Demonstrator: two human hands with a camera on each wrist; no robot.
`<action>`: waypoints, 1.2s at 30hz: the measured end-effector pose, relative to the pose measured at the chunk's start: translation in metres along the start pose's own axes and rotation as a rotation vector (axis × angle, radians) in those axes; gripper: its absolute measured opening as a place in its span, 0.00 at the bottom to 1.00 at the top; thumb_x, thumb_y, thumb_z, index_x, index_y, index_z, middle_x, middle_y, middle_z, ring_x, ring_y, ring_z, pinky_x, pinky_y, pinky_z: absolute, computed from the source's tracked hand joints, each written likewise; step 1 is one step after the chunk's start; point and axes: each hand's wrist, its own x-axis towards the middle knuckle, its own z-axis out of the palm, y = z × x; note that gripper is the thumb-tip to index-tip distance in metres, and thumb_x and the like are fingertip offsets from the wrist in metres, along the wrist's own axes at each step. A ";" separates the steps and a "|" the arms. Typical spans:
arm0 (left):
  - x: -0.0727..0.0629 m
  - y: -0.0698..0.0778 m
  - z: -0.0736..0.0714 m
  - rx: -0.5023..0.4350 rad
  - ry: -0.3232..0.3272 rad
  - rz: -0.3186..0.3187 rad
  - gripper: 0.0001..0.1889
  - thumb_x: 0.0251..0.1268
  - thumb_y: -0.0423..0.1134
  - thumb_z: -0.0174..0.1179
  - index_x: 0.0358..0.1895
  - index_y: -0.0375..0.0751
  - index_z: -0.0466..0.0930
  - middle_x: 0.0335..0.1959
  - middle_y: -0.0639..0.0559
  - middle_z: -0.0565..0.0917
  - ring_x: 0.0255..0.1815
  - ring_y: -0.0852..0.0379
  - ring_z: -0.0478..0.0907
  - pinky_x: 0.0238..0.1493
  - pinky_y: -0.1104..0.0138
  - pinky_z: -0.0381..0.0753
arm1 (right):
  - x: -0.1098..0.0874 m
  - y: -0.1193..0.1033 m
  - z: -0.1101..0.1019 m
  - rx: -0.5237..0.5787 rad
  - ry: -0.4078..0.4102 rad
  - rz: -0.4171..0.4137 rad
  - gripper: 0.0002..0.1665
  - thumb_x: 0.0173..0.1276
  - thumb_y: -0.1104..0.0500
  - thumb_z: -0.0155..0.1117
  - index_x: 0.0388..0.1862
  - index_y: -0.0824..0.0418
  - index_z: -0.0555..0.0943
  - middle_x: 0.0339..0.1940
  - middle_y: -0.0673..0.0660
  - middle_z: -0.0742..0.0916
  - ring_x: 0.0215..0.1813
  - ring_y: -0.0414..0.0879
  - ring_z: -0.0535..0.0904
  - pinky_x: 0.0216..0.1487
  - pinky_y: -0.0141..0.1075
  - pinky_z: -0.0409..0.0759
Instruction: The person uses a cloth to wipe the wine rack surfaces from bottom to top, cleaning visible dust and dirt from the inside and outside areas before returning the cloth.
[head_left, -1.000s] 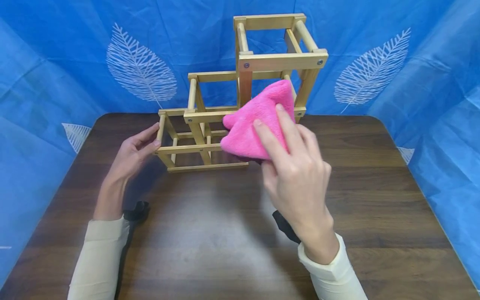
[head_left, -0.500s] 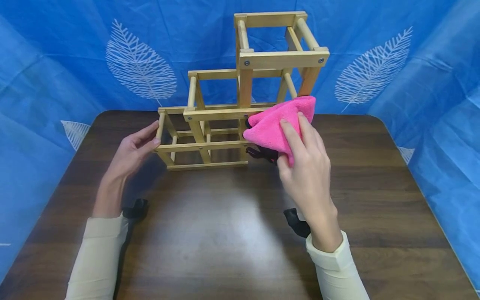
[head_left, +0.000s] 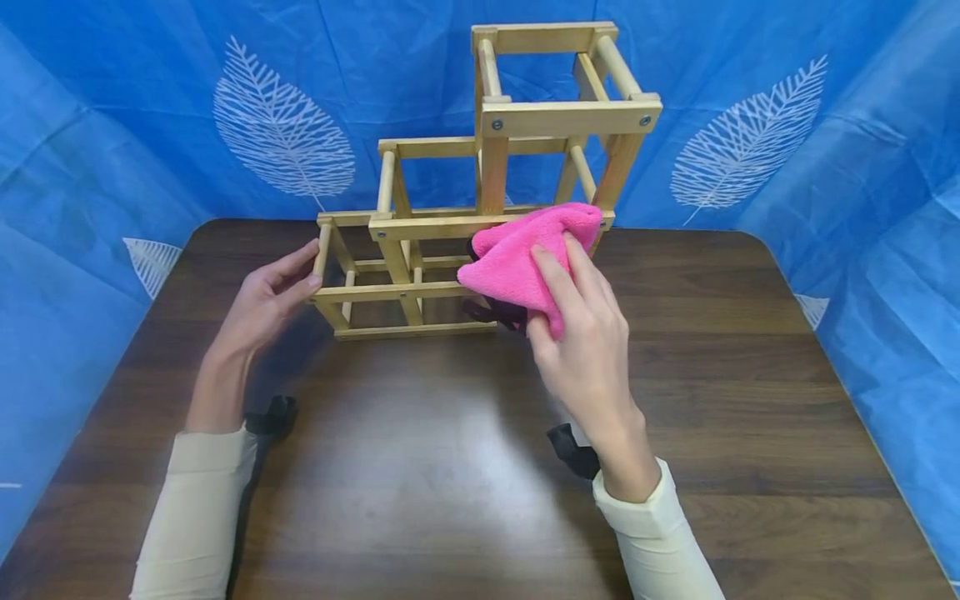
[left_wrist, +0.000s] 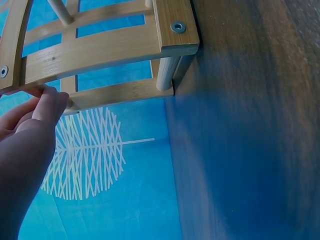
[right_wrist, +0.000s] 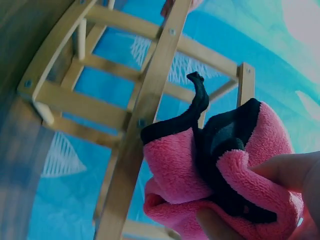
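A stepped wooden rack (head_left: 435, 227) of slats and round dowels stands toward the back of the table. My left hand (head_left: 262, 304) grips its low left end, thumb and fingers about the end dowel (head_left: 322, 252). In the left wrist view the thumb lies under a slat (left_wrist: 95, 54), and the fingertips are partly hidden. My right hand (head_left: 588, 358) holds a bunched pink fluffy cloth (head_left: 517, 262) against the right side of the middle tier's front. Black edging (right_wrist: 170, 127) and a black loop (right_wrist: 200, 92) on the cloth show in the right wrist view.
The dark wooden table (head_left: 750, 375) extends in front and to both sides. A blue curtain (head_left: 420, 67) with white leaf prints hangs close behind the rack. The rack's tallest tier (head_left: 570, 122) rises above my right hand.
My right hand took the cloth down and right across the rack's front, then back a little to the left. My left hand and the rack stay nearly where they were.
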 end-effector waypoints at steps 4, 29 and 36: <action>0.001 0.001 0.000 -0.013 0.009 0.001 0.32 0.74 0.38 0.57 0.77 0.41 0.56 0.76 0.42 0.61 0.73 0.42 0.61 0.63 0.66 0.70 | 0.001 -0.008 0.010 0.009 -0.003 -0.051 0.34 0.56 0.72 0.67 0.64 0.63 0.77 0.68 0.66 0.75 0.66 0.60 0.72 0.63 0.54 0.74; 0.000 -0.002 0.001 0.041 0.045 -0.059 0.37 0.69 0.46 0.62 0.78 0.51 0.57 0.76 0.51 0.62 0.73 0.48 0.63 0.63 0.62 0.72 | 0.015 -0.073 0.058 -0.081 -0.257 -0.265 0.38 0.56 0.63 0.71 0.68 0.55 0.76 0.70 0.60 0.74 0.63 0.56 0.72 0.48 0.46 0.85; -0.003 0.001 0.000 0.066 0.059 -0.083 0.39 0.67 0.51 0.63 0.78 0.56 0.56 0.75 0.55 0.63 0.71 0.50 0.65 0.62 0.62 0.74 | 0.016 -0.077 0.063 -0.092 -0.261 -0.273 0.39 0.55 0.60 0.75 0.69 0.54 0.75 0.70 0.61 0.73 0.63 0.57 0.72 0.55 0.46 0.82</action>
